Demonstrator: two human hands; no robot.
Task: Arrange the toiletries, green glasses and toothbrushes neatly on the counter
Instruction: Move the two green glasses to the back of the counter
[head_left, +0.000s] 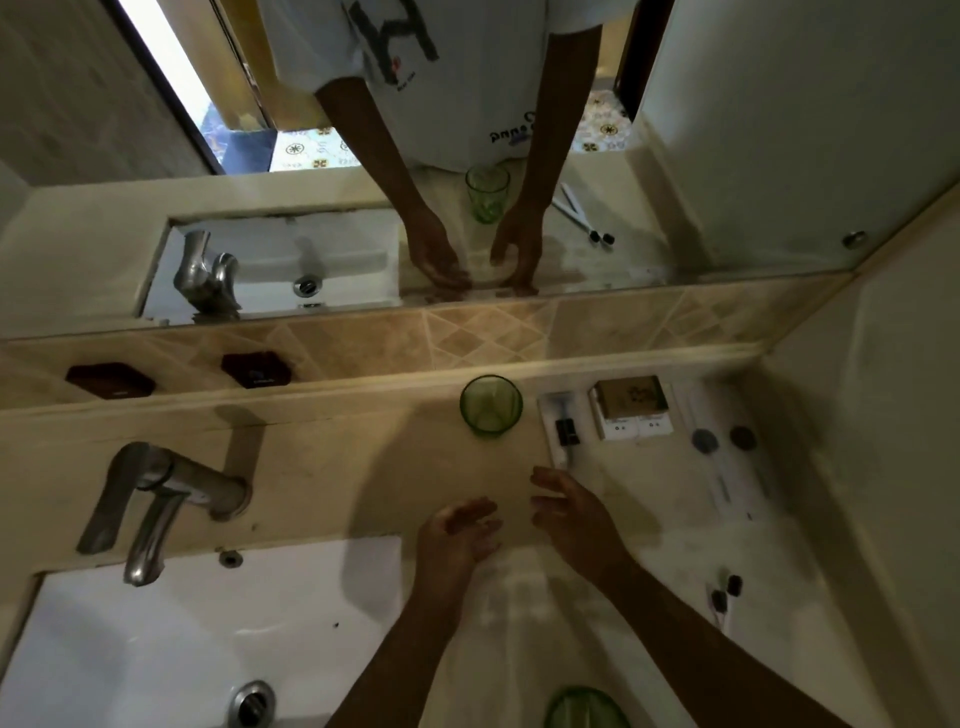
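Green glass (491, 405) parked upright at the counter (332, 467) back edge beside the toiletries (631, 410), second glass (584, 709) near me, toothbrushes (724, 597) far right, my left hand (460, 530) and right hand (569, 506) open, holding nothing.

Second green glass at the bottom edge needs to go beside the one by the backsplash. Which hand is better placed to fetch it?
Probably the right hand. The near green glass sits under the right forearm, right of the sink. The left hand would have to reach across. Both hands are open and empty; the far green glass stands ahead.
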